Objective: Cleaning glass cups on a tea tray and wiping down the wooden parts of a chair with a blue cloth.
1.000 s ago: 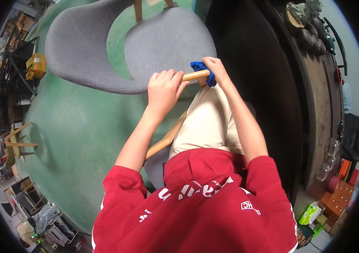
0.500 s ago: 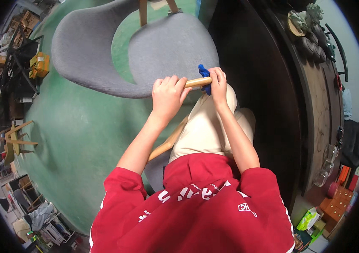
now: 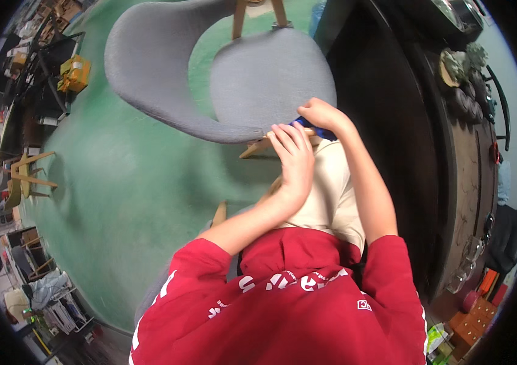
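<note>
A grey upholstered chair (image 3: 270,79) with wooden legs and a curved backrest stands before me. My right hand (image 3: 326,117) is closed on a blue cloth (image 3: 325,133), pressed around the chair's light wooden armrest (image 3: 310,131). Most of the cloth is hidden under that hand. My left hand (image 3: 295,159) lies over the same armrest, right beside the cloth, its fingers stretched out across the wood toward the backrest's end. Its thumb is hidden. My knees in cream trousers (image 3: 328,182) are just below the armrest.
A tall dark cabinet or desk side (image 3: 386,152) runs close along my right. Its top bears a plant (image 3: 462,64) and glasses (image 3: 466,264). At left are a wooden chair (image 3: 26,176), a yellow-wrapped box (image 3: 75,74) and a cluttered shelf (image 3: 67,310) on the green floor.
My left hand has slid right along the armrest, its grip loosening into stretched fingers. My right hand has turned over the cloth, palm downward. The chair appears shifted slightly right in view.
</note>
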A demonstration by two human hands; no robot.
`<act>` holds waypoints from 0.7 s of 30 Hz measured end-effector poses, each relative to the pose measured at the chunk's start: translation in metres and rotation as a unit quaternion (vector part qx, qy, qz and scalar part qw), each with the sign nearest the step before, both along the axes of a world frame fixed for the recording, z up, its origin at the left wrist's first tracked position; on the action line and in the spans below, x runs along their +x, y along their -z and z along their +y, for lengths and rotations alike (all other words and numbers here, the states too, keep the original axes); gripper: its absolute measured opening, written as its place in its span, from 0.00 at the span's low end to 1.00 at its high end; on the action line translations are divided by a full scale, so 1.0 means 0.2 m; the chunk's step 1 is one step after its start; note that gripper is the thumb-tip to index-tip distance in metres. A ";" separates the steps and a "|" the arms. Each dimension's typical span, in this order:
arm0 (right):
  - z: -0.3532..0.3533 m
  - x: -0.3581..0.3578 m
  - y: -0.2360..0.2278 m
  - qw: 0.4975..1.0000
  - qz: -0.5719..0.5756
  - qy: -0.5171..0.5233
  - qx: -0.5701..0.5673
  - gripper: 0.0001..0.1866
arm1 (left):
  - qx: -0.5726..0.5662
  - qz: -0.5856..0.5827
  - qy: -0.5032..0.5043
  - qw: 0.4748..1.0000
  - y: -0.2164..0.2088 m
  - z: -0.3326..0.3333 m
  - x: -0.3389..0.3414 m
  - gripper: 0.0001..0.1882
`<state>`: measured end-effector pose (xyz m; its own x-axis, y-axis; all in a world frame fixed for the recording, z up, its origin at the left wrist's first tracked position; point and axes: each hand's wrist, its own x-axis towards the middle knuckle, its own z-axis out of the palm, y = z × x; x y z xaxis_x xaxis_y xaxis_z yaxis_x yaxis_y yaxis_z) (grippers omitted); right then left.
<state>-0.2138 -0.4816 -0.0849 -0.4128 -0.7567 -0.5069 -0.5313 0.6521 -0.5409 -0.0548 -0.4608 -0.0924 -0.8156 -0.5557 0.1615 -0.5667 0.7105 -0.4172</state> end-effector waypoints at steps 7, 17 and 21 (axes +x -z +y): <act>-0.15 0.09 -0.20 0.986 -0.018 0.083 -0.146 0.24 | 0.035 0.010 -0.023 0.999 0.06 0.04 -0.01 0.25; -0.67 0.76 -0.20 0.948 0.054 -0.066 -0.307 0.19 | 0.137 0.259 0.131 0.947 0.07 -0.06 -0.16 0.12; -0.82 0.83 -0.18 0.905 0.044 0.019 -0.423 0.19 | 0.181 0.204 0.131 0.953 0.08 -0.07 -0.19 0.08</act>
<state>-0.0476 -0.6449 -0.0489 -0.4576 -0.8428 0.2832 -0.5821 0.0432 -0.8120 -0.0938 -0.4747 -0.1091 -0.8445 -0.4211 0.3310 -0.4123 0.9055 0.1000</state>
